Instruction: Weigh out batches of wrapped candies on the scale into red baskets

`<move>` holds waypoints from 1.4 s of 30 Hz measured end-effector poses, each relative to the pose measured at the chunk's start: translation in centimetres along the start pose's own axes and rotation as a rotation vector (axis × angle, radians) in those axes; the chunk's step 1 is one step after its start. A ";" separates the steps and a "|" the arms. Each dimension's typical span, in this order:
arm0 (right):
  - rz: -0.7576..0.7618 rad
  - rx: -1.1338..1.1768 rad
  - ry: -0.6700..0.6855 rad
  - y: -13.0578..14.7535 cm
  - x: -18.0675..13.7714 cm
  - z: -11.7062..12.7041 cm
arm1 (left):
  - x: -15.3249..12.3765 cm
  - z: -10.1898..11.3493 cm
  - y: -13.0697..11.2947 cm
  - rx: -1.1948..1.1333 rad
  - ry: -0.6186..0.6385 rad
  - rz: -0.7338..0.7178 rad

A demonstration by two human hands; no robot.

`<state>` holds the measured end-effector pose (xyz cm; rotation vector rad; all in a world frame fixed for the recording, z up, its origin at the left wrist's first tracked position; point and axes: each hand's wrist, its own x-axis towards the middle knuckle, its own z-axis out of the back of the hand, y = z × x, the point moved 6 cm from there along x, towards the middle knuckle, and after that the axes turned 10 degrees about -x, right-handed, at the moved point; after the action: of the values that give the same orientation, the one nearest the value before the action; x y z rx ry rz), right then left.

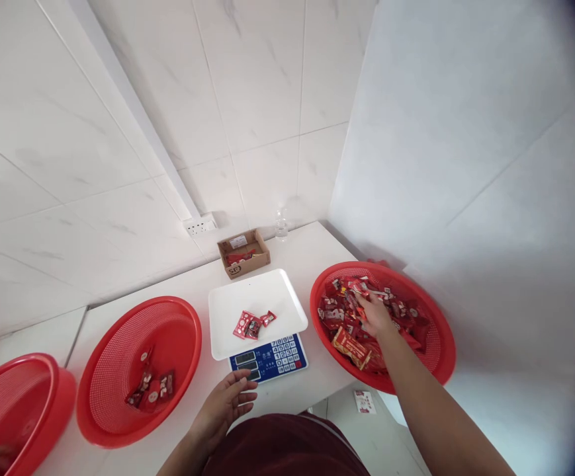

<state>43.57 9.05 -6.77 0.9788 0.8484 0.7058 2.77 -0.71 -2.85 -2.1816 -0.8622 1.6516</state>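
- My right hand (376,316) sat among sweets (349,347) in the basket (441,360); its grip was hidden, perhaps loose, so some could have spilled.
- My left hand (225,403) lay open just beside the scale (272,360); a nudge could have skewed it.

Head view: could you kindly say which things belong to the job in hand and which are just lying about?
In use: right hand, full basket, sweet packets, scale, left hand, middle basket.
Lying about: cardboard box, bottle, wall socket, packet on floor.
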 end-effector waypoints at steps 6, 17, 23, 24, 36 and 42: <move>-0.122 0.329 0.409 3.9 -8.9 -6.0 | -1.2 -2.0 -1.6 0.090 0.118 -0.049; 0.048 -0.082 0.961 4.9 -21.9 -17.5 | -1.5 -2.4 -3.1 0.470 0.141 -0.427; -0.067 0.072 0.964 4.0 -23.7 -17.8 | -1.3 -0.9 -2.6 0.302 0.129 -0.376; -0.108 0.109 0.938 3.7 -23.8 -17.7 | -1.0 -0.4 -2.9 0.237 0.115 -0.366; -0.429 0.252 0.601 1.4 -24.0 -15.2 | 2.6 2.1 -4.9 0.061 -0.008 -0.169; -0.260 0.182 0.530 2.5 -24.1 -16.8 | -0.3 0.2 0.0 0.132 0.270 0.031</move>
<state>16.84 -2.84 -2.69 0.8280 1.4979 0.6792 2.50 -0.89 -2.68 -2.2656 -0.6294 1.3430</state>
